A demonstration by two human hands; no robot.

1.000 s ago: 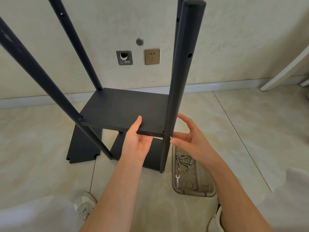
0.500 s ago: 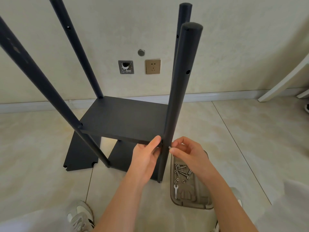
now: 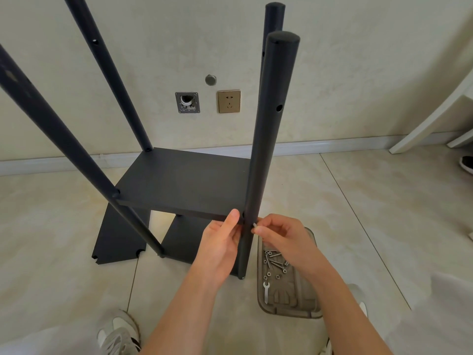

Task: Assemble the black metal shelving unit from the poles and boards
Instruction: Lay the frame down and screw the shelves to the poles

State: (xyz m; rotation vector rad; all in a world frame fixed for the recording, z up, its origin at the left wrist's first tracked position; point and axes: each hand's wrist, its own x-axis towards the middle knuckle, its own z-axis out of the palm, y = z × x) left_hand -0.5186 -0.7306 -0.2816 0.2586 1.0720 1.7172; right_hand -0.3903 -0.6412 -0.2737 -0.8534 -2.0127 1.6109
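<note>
Shelf frame is stood upright on the tile floor, four poles up. The upper board (image 3: pixel 184 183) is held level between the poles, its 5 o'clock corner butted against the near right pole (image 3: pixel 268 139). That corner is gripped by the left hand (image 3: pixel 220 248): thumb laid on the top edge, remaining fingers tucked under the board, out of sight. A small screw (image 3: pixel 254 224) is pinched between thumb and forefinger of the right hand (image 3: pixel 281 239) and set against the pole's 3 o'clock side at board height; other fingers are curled in. The lower board (image 3: pixel 179 242) is seated at the pole feet. A loose board (image 3: pixel 115 237) is seen on the floor at its 9 o'clock. A tray (image 3: pixel 311 311) with spare screws (image 3: pixel 273 260) and a wrench (image 3: pixel 266 290) is placed at 4 o'clock of the pole foot.
</note>
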